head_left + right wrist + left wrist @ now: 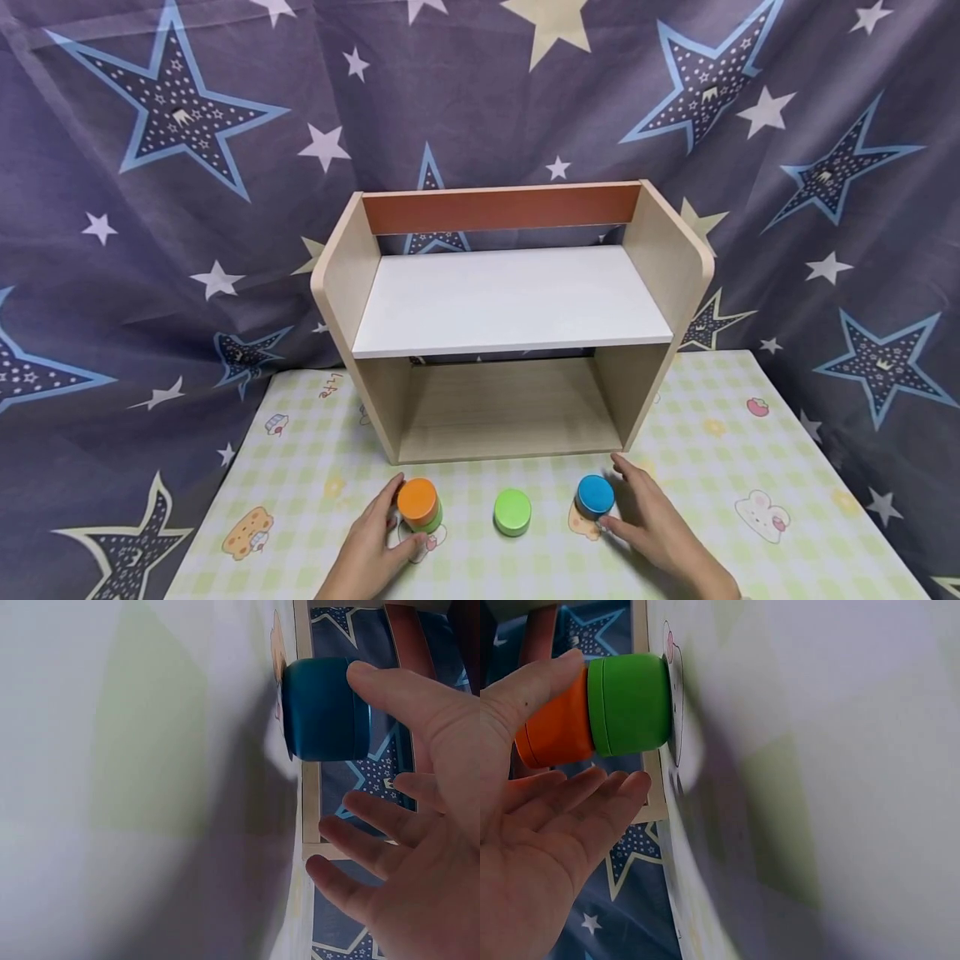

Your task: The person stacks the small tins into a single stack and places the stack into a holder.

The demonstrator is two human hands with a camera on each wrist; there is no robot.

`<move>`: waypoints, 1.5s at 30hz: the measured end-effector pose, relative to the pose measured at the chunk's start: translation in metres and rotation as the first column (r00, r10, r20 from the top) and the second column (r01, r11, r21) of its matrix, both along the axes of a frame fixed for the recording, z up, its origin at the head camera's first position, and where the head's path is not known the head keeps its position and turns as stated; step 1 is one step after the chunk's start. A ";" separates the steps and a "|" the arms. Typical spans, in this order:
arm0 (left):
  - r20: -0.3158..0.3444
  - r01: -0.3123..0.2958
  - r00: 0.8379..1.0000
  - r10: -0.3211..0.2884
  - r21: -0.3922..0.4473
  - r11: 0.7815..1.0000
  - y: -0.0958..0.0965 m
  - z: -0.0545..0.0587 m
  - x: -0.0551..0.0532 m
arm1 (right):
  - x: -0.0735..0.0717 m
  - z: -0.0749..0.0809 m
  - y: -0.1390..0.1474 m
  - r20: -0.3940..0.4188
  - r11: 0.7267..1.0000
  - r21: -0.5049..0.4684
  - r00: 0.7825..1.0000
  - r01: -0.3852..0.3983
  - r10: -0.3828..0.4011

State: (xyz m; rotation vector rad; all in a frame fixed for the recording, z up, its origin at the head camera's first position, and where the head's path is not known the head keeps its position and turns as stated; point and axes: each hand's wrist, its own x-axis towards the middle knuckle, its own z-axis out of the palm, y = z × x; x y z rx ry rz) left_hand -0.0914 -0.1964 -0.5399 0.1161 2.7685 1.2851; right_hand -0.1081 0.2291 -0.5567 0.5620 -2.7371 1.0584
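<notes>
On the table, a small orange round jar (417,500) with a lid seam sits on top of a green one (630,703). My left hand (372,533) is around this stack, thumb at the orange jar's side and the other fingers apart from it. A second green jar (513,512) stands alone in the middle. To its right is a blue jar (596,497). Beside that one is my right hand (651,523), its thumb at the jar's upper edge and its other fingers spread away from it. Whether either thumb touches is hard to tell.
Behind the jars stands a wooden shelf unit with a white middle board (510,300), a lower compartment (510,408) and a brown back rail (502,209). A checked tablecloth (750,467) covers the table. A dark star-patterned curtain (465,100) hangs behind and at both sides.
</notes>
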 end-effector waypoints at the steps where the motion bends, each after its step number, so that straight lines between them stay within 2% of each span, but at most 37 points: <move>1: -0.002 0.000 1.000 0.000 -0.006 1.000 0.000 0.000 0.000 | 0.000 0.000 0.000 0.001 1.000 -0.003 1.000 -0.002 0.002; 10: -0.050 0.013 0.999 -0.014 -0.034 0.999 0.001 -0.003 0.000 | -0.001 -0.003 -0.004 0.024 1.000 -0.024 1.000 -0.012 0.012; 16: -0.045 0.024 0.999 -0.026 -0.032 0.999 0.001 -0.005 0.000 | -0.002 -0.003 -0.005 0.068 0.999 -0.036 0.998 -0.010 0.012; 28: -0.066 0.018 0.998 -0.022 -0.071 0.997 0.003 -0.009 -0.001 | -0.001 -0.002 -0.008 0.074 0.999 -0.041 0.997 -0.006 0.009; 45: -0.059 0.008 0.998 -0.012 -0.058 0.998 0.003 -0.009 -0.001 | -0.003 -0.002 -0.007 0.124 0.999 -0.043 0.992 -0.012 0.018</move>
